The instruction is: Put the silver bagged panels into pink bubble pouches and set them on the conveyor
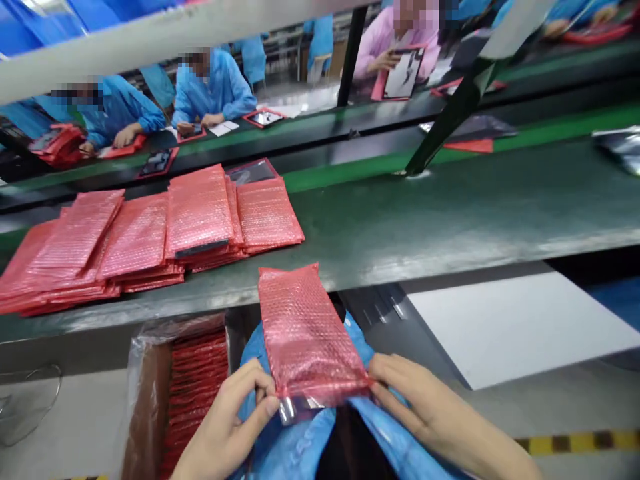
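Note:
Both my hands hold one pink bubble-wrap bag [305, 333] over my lap, its open end toward me. My left hand [235, 420] pinches the bag's near left corner, where a dark shiny item [295, 408] sticks out a little. My right hand [425, 410] pinches the near right corner. The bag's far end points at the conveyor belt [450, 213]. On the belt to the left lie several filled pink bags in overlapping stacks [150, 233].
A cardboard box lined with plastic [175, 393] at my left knee holds upright pink bags. A white board [515, 327] lies at the right below the belt. Across the belt, people in blue and pink coats work. A black post [450, 113] slants down onto the belt.

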Motion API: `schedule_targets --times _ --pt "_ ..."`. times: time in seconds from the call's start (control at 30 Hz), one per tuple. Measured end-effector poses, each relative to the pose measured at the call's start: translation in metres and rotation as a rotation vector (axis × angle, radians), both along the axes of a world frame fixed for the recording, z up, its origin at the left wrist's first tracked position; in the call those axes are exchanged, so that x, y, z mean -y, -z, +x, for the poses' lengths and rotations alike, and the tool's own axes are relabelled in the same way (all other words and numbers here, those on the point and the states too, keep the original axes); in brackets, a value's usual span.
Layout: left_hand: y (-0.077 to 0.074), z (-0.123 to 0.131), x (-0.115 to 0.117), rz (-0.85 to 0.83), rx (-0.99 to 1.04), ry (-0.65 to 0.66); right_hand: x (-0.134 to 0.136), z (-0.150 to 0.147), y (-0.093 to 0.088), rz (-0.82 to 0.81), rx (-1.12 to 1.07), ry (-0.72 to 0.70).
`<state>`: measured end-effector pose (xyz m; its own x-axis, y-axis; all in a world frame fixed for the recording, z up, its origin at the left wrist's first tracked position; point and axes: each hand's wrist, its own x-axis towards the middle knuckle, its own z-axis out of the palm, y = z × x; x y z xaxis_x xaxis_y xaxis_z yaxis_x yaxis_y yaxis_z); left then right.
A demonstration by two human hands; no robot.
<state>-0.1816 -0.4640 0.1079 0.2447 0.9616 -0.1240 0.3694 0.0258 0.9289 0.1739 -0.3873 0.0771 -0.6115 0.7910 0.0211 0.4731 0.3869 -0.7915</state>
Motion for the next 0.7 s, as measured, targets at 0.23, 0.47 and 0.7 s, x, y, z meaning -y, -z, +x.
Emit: schedule_targets --times 0.23,0.47,0.7 --pt "-0.118 -0.002 -0.088 0.035 0.119 0.014 -0.052 0.009 -0.112 0.223 -0.365 0.020" --pt "-0.144 -0.015 -0.186 -0.079 0.170 0.021 -0.151 -0.013 -0.137 0.109 -0.253 0.097" --pt "-0.166 -0.037 -0.329 0.123 -0.074 -0.164 -0.307 -0.070 -0.141 0.375 -0.379 0.332"
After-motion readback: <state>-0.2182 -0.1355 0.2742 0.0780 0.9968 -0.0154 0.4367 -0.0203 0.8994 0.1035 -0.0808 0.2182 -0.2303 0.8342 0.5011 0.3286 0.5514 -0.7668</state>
